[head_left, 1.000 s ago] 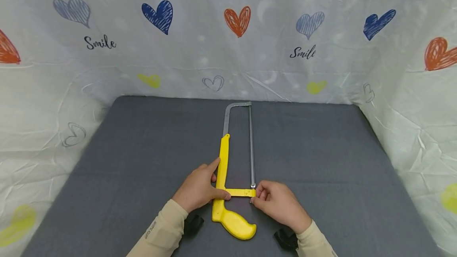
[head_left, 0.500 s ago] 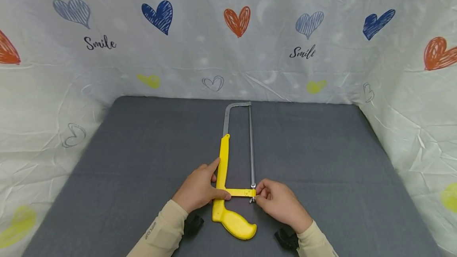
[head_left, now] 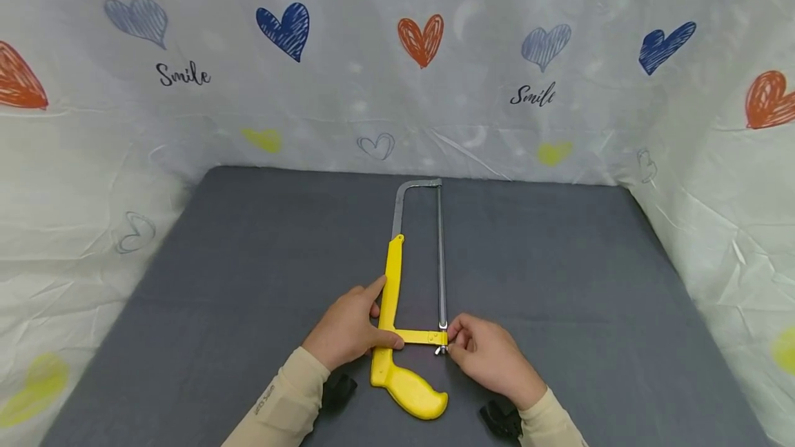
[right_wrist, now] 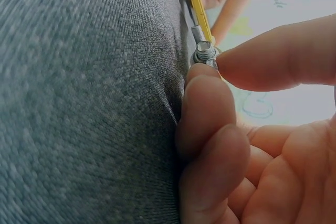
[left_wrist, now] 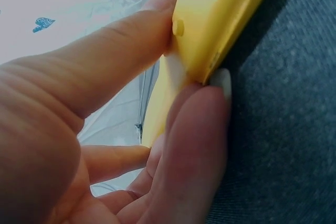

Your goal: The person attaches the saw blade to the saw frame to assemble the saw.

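A hacksaw (head_left: 390, 295) with a yellow handle and frame and a grey metal bow lies flat on the grey cloth. Its narrow blade (head_left: 442, 261) runs along the right side. My left hand (head_left: 348, 326) grips the yellow frame above the handle, thumb on the crosspiece; the left wrist view shows fingertips on both sides of the yellow part (left_wrist: 202, 19). At the crosspiece's right end, a small metal wing nut (head_left: 441, 350) sits below the blade. The thumb and forefinger of my right hand (head_left: 491, 354) pinch it, and the right wrist view shows its threaded screw (right_wrist: 204, 50) between them.
A grey cloth (head_left: 559, 261) covers the tabletop. White sheeting (head_left: 348, 88) printed with hearts and words rises at the back and both sides. Black wrist straps (head_left: 499, 419) hang under both sleeves.
My right thumb has shifted slightly right, and the wing nut it covered a second ago now shows. My left hand keeps its grip on the hacksaw. The head view has tilted slightly.
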`<state>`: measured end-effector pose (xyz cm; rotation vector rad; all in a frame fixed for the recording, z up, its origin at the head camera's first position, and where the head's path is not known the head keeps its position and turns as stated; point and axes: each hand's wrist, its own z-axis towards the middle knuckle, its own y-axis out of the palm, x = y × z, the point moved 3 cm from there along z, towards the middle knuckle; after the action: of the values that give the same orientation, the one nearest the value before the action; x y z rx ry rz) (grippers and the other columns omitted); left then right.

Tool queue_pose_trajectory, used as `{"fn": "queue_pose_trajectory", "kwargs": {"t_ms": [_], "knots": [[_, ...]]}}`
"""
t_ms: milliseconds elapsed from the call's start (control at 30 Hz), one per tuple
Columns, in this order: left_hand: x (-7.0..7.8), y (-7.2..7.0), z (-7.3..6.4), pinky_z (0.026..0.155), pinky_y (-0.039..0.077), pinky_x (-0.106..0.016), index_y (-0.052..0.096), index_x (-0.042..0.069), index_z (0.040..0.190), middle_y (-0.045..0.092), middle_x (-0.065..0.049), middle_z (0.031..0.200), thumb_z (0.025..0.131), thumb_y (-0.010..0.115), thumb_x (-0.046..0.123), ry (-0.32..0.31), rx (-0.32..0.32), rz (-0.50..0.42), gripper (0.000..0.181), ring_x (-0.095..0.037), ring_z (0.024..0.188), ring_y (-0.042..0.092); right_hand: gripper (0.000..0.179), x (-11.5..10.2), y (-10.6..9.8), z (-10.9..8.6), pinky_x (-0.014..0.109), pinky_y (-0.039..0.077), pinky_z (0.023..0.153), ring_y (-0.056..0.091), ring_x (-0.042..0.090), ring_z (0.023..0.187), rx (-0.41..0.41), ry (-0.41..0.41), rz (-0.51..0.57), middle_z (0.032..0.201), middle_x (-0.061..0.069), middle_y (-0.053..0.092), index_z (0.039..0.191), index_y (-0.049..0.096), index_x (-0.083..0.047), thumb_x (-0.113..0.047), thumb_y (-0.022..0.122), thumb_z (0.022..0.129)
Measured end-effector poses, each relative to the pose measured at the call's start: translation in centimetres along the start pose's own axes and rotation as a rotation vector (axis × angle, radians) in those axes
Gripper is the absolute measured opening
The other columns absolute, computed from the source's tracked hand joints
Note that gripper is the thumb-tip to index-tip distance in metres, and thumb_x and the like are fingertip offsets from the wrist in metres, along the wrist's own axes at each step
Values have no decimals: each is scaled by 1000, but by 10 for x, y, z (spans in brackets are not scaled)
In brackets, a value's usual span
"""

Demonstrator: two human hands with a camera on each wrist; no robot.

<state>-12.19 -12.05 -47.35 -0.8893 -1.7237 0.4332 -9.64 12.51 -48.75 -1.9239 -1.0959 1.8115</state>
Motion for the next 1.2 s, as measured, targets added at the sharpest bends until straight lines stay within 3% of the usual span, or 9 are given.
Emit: {"fn": "queue_pose_trajectory", "kwargs": {"t_ms": [733,833,1033,1200], "knots": [[4,-4,4,60,53,-31,35,14,171,58,-7,101,73,103,35,7,7,2,121,-20,69,58,8,-3,-4,3,24,39,53,49,8,55,26,-5,-1,70,-9,58,93,72,-19,-13,76,92],[4,-4,4,60,53,-31,36,15,170,57,-7,101,73,103,35,12,6,-9,120,-20,68,57,8,-3,-4,3,24,39,52,50,9,55,26,33,21,69,-8,59,89,71,-19,-20,79,92],[3,-2,2,60,52,-31,36,15,170,56,-7,100,73,102,35,14,2,-8,119,-21,69,57,36,-3,3,1,25,35,49,47,13,52,13,97,-2,64,-6,56,88,68,-19,-46,92,83],[0,-1,1,61,52,-31,36,15,170,57,-7,100,73,103,36,6,1,10,120,-20,69,57,38,-5,9,0,25,34,50,47,14,53,30,109,-43,65,-6,55,88,67,-19,-45,94,81]]}}
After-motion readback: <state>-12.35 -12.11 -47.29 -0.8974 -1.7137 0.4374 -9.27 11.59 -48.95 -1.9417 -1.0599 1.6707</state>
